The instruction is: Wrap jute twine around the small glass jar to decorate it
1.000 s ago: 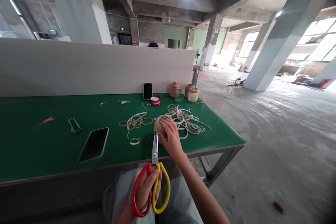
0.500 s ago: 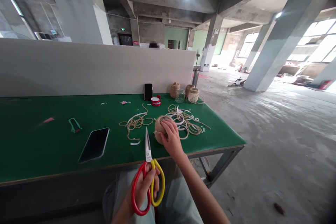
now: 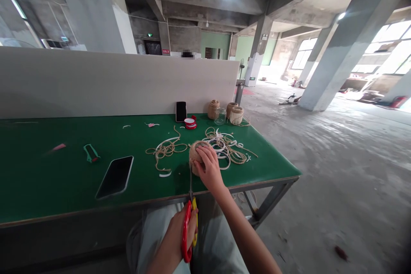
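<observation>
My left hand [image 3: 180, 227] is closed around the handles of scissors [image 3: 186, 231], one loop red and the other yellow. Their blades are turned edge-on and point up at the near left side of a twine-wrapped jar [image 3: 193, 153]; whether they touch it I cannot tell. Over the top and right side of that jar lies my right hand [image 3: 210, 167], gripping it near the table's front edge. Loose twine mixed with white strips [image 3: 229, 152] lies just right of the jar, and another tangle of twine [image 3: 167, 150] lies to its left.
On the green table [image 3: 64, 184] a large phone [image 3: 115, 175] and a green-handled tool [image 3: 91, 153] lie at left. Farther back are a propped phone [image 3: 181, 111], red-and-white tape rolls [image 3: 190, 123], a clear glass jar [image 3: 220, 116] and several wrapped jars [image 3: 213, 109]. A white partition [image 3: 118, 83] stands behind.
The scissors have turned edge-on and swung right, bringing their tip to the wrapped jar. My left hand has rotated with them. My right hand and the jar have stayed put.
</observation>
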Tool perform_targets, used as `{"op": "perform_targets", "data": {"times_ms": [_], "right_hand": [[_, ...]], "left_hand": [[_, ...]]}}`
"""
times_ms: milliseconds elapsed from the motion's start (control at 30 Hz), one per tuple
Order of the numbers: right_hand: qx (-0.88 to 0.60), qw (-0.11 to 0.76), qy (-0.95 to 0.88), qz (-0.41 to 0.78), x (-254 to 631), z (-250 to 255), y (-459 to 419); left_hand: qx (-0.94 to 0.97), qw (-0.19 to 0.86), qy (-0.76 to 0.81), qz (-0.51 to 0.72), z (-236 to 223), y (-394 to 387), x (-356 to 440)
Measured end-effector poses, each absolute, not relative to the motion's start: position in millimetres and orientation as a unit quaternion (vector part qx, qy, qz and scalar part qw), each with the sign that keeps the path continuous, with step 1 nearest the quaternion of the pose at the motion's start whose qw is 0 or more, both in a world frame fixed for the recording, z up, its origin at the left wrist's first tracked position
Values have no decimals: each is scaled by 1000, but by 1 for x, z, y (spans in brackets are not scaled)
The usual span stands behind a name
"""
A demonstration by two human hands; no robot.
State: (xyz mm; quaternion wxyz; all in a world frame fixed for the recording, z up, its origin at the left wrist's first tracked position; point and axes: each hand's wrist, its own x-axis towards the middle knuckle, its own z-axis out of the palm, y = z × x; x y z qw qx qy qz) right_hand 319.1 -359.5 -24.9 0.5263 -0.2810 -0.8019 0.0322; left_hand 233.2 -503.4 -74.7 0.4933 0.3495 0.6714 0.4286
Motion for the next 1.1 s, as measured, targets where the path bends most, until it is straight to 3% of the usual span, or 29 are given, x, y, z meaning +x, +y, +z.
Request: {"op": "perform_targets", "data": {"times_ms": [200, 467, 1100], "right_hand": [[-283, 522, -804, 33, 319, -24, -360], [-283, 523, -803, 32, 319, -25, -360], [-281, 526, -802, 32, 319, -24, -360]], "left_hand": [[437, 398, 719, 366, -46, -504, 233], [468, 322, 776, 273, -40, -505, 233], [490, 306, 774, 258, -45, -499, 235]]}}
